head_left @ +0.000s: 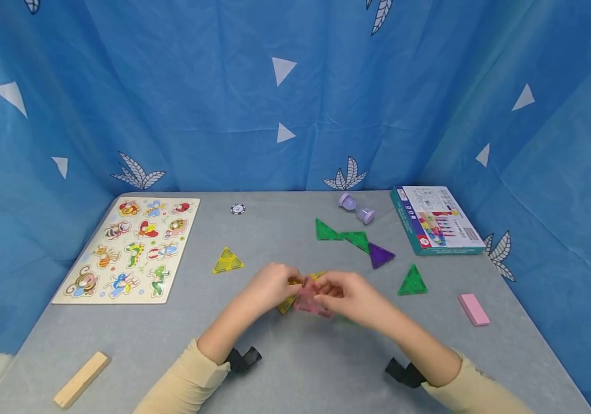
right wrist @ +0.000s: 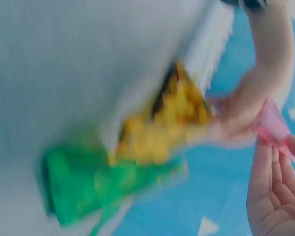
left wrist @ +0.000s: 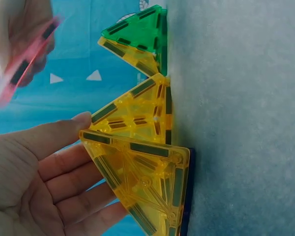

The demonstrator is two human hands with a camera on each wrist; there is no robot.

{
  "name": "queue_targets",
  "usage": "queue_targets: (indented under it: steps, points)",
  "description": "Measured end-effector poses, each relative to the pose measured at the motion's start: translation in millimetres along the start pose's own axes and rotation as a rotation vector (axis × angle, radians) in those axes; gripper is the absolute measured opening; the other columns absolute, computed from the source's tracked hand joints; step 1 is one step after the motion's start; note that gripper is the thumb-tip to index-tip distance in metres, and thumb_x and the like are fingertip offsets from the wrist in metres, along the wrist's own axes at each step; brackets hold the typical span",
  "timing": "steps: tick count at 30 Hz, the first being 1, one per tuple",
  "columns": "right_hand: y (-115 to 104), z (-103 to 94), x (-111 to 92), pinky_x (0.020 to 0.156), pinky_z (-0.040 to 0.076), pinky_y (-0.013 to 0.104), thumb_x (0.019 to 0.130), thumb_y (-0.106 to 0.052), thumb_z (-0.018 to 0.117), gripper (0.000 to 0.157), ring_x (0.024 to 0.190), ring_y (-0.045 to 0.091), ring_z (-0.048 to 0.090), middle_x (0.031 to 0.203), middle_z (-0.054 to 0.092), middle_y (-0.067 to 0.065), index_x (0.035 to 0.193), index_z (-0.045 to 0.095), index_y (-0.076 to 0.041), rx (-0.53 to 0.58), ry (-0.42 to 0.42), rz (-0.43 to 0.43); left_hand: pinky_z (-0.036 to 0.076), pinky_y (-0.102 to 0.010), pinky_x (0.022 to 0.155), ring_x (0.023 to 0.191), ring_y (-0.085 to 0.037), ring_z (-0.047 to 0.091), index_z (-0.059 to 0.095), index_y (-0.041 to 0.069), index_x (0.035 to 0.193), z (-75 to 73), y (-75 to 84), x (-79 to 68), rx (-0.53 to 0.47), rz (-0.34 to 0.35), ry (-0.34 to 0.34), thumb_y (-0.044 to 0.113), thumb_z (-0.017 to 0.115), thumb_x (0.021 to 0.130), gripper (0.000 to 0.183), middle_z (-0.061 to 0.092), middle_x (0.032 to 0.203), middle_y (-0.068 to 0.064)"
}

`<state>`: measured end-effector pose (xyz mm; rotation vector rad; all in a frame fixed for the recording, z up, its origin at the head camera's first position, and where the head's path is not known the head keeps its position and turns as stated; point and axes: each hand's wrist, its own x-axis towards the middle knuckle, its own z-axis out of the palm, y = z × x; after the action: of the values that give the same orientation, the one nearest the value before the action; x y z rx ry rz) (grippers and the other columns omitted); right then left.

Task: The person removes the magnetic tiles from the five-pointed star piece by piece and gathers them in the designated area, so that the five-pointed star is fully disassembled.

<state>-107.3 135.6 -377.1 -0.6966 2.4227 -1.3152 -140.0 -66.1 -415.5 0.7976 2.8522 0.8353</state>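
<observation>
Near the middle of the table, my left hand (head_left: 273,284) holds a standing structure of yellow magnetic tiles (left wrist: 140,179), thumb at its peak and fingers behind it. My right hand (head_left: 352,294) pinches a translucent pink magnetic tile (right wrist: 274,124), raised beside the structure and apart from it in the left wrist view. A green triangular tile (left wrist: 140,29) leans with yellow ones at the structure's farther end. In the right wrist view the yellow and green tiles are blurred. From the head, both hands hide much of the structure.
A yellow tile pyramid (head_left: 228,261) stands left. Green tiles (head_left: 356,240), a purple tile (head_left: 380,255) and a single green triangle (head_left: 413,282) lie right. Around them are an insect puzzle board (head_left: 135,247), sand timer (head_left: 356,208), box (head_left: 437,221), pink block (head_left: 474,310) and wooden block (head_left: 82,379).
</observation>
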Motion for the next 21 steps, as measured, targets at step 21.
queue_targets:
  steps: [21]
  points:
    - [53.9, -35.8, 169.3, 0.075, 0.053, 0.031, 0.093, -0.008, 0.054, 0.031, 0.087, 0.021, 0.058, 0.106, 0.058, 0.015, 0.122, 0.056, 0.001, 0.041, -0.039, 0.450, 0.051, -0.027, 0.065, 0.072, -0.009, 0.064, 0.074, 0.014, 0.090, 1.4, 2.2, -0.9, 0.013, -0.037, -0.018, 0.033, 0.068, 0.085, 0.021, 0.070, 0.085, 0.002]
